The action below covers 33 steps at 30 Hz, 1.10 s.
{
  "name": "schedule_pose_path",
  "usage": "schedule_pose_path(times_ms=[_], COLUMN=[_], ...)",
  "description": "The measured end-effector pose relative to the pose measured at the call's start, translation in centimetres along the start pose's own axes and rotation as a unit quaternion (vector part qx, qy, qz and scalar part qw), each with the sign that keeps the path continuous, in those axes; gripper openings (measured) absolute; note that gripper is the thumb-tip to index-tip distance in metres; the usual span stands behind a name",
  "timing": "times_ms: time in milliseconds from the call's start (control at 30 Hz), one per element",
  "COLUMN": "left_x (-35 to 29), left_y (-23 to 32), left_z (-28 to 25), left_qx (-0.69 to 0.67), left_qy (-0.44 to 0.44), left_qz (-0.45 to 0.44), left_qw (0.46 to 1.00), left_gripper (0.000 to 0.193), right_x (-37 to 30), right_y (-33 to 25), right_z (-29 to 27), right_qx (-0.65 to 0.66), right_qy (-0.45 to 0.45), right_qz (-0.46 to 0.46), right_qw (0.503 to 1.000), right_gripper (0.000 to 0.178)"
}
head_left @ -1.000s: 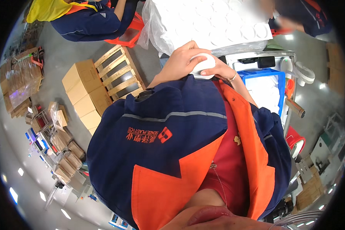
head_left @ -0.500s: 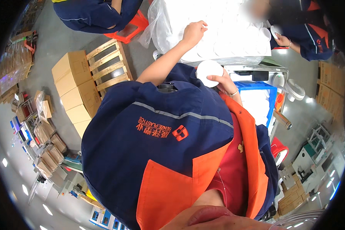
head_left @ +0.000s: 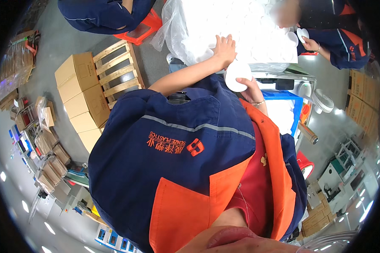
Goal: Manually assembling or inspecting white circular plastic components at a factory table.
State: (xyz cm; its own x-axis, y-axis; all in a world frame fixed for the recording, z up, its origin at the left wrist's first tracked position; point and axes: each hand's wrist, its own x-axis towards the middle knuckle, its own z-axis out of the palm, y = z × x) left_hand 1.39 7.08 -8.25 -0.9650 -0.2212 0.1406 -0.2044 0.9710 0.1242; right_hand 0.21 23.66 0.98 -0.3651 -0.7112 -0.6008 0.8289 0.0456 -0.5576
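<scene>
A navy jacket with orange panels (head_left: pixel 173 139) fills the middle of the view, worn by the person whose two hands work at its upper edge. Beyond it stretches a white work surface (head_left: pixel 289 60), crowded with white round pieces (head_left: pixel 257 29) and edged on its left by a clear plastic sheet (head_left: pixel 172 25). To the left, cardboard boxes (head_left: pixel 84 92) stand just beside a wooden pallet (head_left: pixel 134 65). A blue crate (head_left: pixel 298 110) with white contents sits right of the person, and a red stool (head_left: pixel 150 23) is at upper left. A small white fan (head_left: pixel 323 101) is beyond the crate. The left hand (head_left: pixel 226 52) is over the surface's near edge, fingers spread; whether it touches a piece cannot be told. The right hand (head_left: pixel 251 90) grips a white disc (head_left: pixel 237 76), thumb across its face, between the surface and the jacket.
</scene>
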Motion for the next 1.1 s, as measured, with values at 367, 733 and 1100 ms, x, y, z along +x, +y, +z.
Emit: schedule_pose_path(times_ms=[367, 733, 1100], left_x=[6.2, 8.2, -3.4], left_y=[0.1, -2.2, -0.4], left_z=[-1.8, -0.4, -11.0], left_qx=[-0.282, -0.327, -0.566], left_qy=[-0.312, -0.364, -0.067], left_qz=[-0.152, -0.091, -0.139], left_qw=[0.894, 0.867, 0.81], left_gripper=[0.048, 0.047, 0.019], right_x=[0.2, -0.8, 0.3], right_y=[-1.1, -1.8, -2.5], right_z=[-1.9, -2.0, -0.4], right_qx=[0.066, 0.113, -0.093], right_qy=[0.014, 0.016, -0.018], right_qz=[-0.055, -0.062, -0.006], right_qw=[0.996, 0.992, 0.996], right_gripper=[0.048, 0.045, 0.062])
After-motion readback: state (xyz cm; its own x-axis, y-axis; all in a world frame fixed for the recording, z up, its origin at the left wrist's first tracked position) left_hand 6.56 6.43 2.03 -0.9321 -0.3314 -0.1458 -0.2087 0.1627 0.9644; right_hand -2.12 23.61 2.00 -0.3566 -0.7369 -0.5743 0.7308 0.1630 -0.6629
